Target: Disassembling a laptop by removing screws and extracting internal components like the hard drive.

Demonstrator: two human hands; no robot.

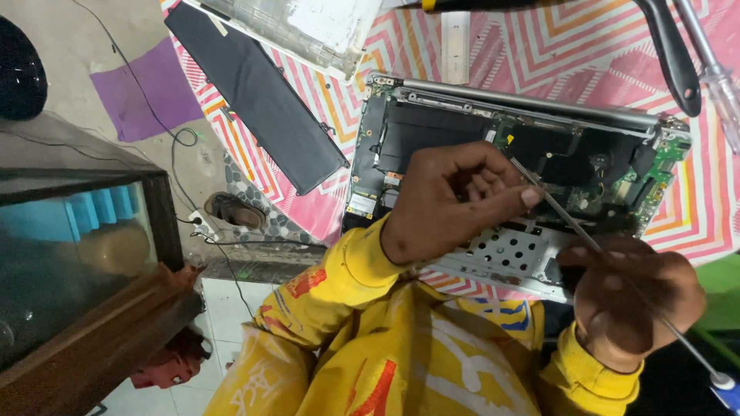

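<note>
An opened laptop lies on a pink zigzag cloth, its circuit board and dark internals bare. My right hand is closed around a long thin screwdriver, whose handle end sticks out at the lower right. Its metal shaft slants up-left toward the laptop's middle. My left hand hovers over the laptop and pinches the shaft near its tip between thumb and fingers. The tip itself is hidden by those fingers. Both arms wear yellow sleeves.
A long black flat panel lies left of the laptop, beside a clear plastic cover. A steel ruler, a black tool handle and a clear-handled screwdriver lie beyond. A glass cabinet stands at left, a sandal on the floor.
</note>
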